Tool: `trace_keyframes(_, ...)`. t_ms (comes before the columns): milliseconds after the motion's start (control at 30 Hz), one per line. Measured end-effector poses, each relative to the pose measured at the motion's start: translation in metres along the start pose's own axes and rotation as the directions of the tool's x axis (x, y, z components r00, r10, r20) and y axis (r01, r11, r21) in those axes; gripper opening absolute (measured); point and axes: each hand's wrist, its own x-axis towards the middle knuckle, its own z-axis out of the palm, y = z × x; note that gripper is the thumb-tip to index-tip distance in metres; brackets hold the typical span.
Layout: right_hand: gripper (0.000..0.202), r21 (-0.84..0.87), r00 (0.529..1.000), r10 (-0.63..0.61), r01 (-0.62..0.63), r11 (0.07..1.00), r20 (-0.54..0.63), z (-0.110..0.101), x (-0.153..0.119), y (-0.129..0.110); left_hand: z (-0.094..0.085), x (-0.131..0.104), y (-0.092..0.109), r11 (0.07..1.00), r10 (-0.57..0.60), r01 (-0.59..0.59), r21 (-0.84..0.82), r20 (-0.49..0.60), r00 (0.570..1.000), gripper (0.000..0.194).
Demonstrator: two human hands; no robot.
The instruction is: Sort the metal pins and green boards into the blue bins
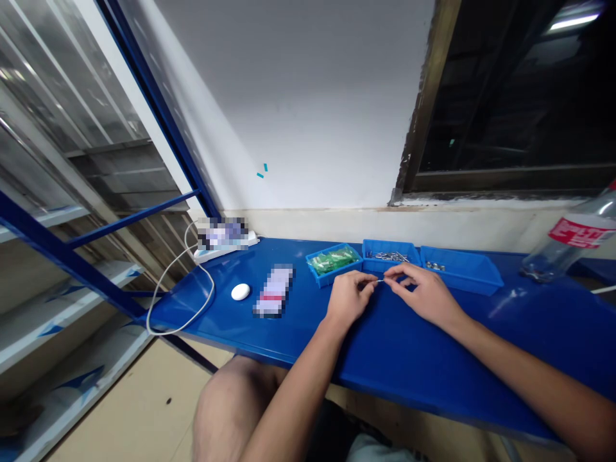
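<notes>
Between my two hands, just in front of the bins, is a small thin silvery piece [380, 280]; it is too small to tell its exact kind. My left hand [347, 296] is closed, thumb and forefinger pinching one end of it. The fingertips of my right hand [426, 294] pinch the other end. Behind them stand three blue plastic bins: the left bin [332, 277] holds green plastic packets [337, 258], the middle bin [389, 245] holds thin metal screw-like parts [385, 256], and the right bin [469, 273] holds a few small shiny metal pieces [434, 265].
On the blue table [385, 359] lie a white oval object [240, 292] and a blurred-out phone-like item [275, 292]. A power strip [226, 249] with a white cable [212, 289] sits back left. A clear bottle [570, 240] with a red label stands right.
</notes>
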Motion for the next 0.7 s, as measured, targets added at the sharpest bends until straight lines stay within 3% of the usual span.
trace_keyframes(233, 0.017, 0.010, 0.995, -0.008, 0.007, 1.000, 0.099, 0.003, -0.002, -0.003, 0.001, 0.000, 0.004, 0.995, 0.034, -0.035, -0.092, -0.005, 0.999, 0.019)
trace_keyframes(433, 0.034, 0.033, 0.996, -0.035, 0.033, 0.999, 0.079, 0.002, -0.002, -0.007, 0.002, -0.001, 0.006, 0.981, -0.036, 0.033, -0.191, -0.010, 0.999, 0.031)
trace_keyframes(600, 0.016, 0.002, 0.999, -0.038, 0.038, 0.999, 0.012, 0.000, -0.002, -0.005, -0.002, -0.003, 0.010, 0.986, -0.093, 0.098, -0.134, 0.045, 0.995, 0.046)
trace_keyframes(700, 0.012, -0.003, 0.998, -0.059, 0.059, 0.998, 0.030, 0.000, -0.003, -0.005, -0.003, -0.003, 0.011, 0.983, -0.086, 0.097, -0.156, 0.078, 0.993, 0.042)
